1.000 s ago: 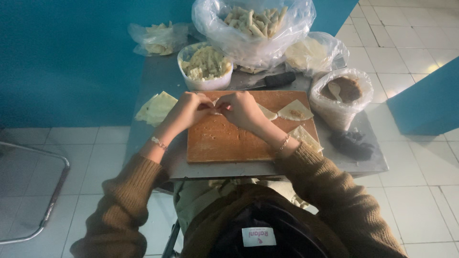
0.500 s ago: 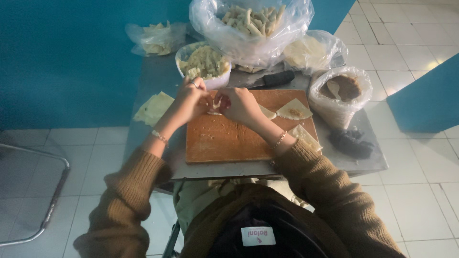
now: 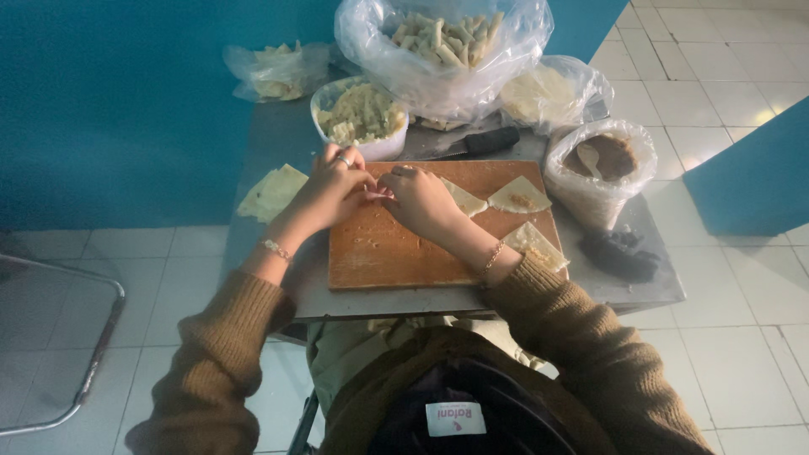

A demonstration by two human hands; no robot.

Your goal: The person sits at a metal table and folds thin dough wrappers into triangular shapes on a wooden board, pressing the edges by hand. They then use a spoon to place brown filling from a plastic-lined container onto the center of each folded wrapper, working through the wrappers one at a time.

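Observation:
My left hand [image 3: 333, 187] and my right hand [image 3: 417, 198] meet over the far edge of a wooden cutting board [image 3: 396, 253]. Both pinch a small piece of folded dough [image 3: 377, 193] between their fingertips; most of it is hidden by my fingers. On the board's right side lie three folded triangular pastries: one beside my right hand [image 3: 465, 200], one farther right [image 3: 520, 196] and one near my right wrist [image 3: 536, 245].
A tub of filling [image 3: 361, 114] stands behind the board. Behind it is a big bag of rolled pastries [image 3: 442, 46], a bag of flat wrappers [image 3: 548, 93], a bag with brown paste and a spoon [image 3: 600, 160], a knife [image 3: 472, 141], loose wrappers [image 3: 271, 192] at left.
Both hands have stayed together at the board's far edge, working the dough piece with small finger movements. The view has shifted slightly.

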